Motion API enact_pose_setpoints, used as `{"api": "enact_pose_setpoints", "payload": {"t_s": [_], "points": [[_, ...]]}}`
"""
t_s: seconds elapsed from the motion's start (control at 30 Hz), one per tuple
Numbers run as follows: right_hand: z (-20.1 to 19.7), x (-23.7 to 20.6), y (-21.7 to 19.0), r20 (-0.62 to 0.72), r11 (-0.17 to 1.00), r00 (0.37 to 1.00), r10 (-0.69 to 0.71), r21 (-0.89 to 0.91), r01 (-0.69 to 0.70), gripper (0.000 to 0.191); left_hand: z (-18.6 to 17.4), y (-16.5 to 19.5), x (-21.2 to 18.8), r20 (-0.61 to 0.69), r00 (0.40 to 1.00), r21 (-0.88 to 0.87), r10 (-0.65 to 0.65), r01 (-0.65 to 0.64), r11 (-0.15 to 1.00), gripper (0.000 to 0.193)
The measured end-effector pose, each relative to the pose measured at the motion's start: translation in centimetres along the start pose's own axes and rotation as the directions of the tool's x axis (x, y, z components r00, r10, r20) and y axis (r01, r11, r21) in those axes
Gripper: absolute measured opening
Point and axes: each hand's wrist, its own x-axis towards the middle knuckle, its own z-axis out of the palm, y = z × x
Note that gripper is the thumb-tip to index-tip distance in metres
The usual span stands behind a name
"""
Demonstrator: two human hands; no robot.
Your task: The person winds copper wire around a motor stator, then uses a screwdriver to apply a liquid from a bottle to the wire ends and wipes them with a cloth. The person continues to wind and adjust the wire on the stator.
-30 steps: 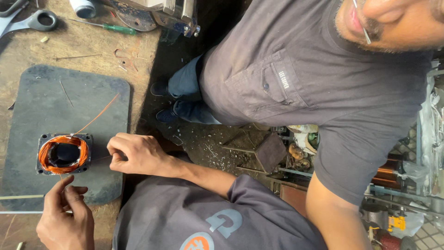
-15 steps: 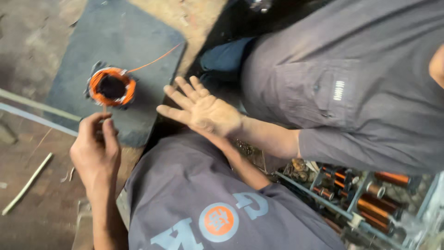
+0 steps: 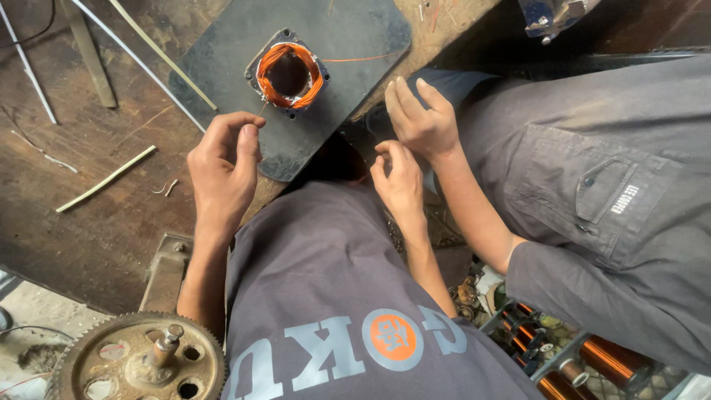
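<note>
Clearly the work centres on a square motor stator (image 3: 289,74) wound with copper-orange wire, which sits on a dark metal plate (image 3: 355,37) lying on the scarred wooden worktop (image 3: 89,207). The person's left hand (image 3: 222,167) hovers just at the plate's near edge, beside the stator, thumb and forefinger pinched close as if on a very fine strand (too thin to make out, so I cannot tell whether anything is truly held). The right hand (image 3: 400,178) is raised off the worktop, over the lap, fingers (image 3: 381,152) curled in and narrow, holding nothing that shows. Just above it a co-worker's hand (image 3: 422,118) reaches in from the right, fingers loosely spread and nothing in it.

A loose tail of copper wire (image 3: 363,57) runs from the stator across the plate toward the co-worker. By my judgement the winding is mostly in place, the coils full around the core, but the free ends are not yet dressed or tied off.

Thin sticks (image 3: 107,178) lie scattered on the worktop, a toothed gear wheel (image 3: 141,359) sits at the lower left, and spools of copper wire (image 3: 600,359) rest in a tray at the lower right.
</note>
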Motion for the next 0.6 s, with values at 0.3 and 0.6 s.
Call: {"api": "enact_pose_setpoints", "payload": {"t_s": [0.3, 0.6], "points": [[-1.0, 9.9, -8.8, 0.470, 0.114, 0.152, -0.869, -0.108, 0.988, 0.028, -0.7, -0.9, -0.6, 0.005, 0.998, -0.385, -0.065, 0.062, 0.921, 0.022], [0.6, 8.6, -13.4, 0.845, -0.174, 0.019, -0.534, -0.132, 0.976, 0.014, -1.1, -2.3, -2.0, -0.086, 0.992, -0.592, -0.092, 0.024, 0.806, 0.022]]}}
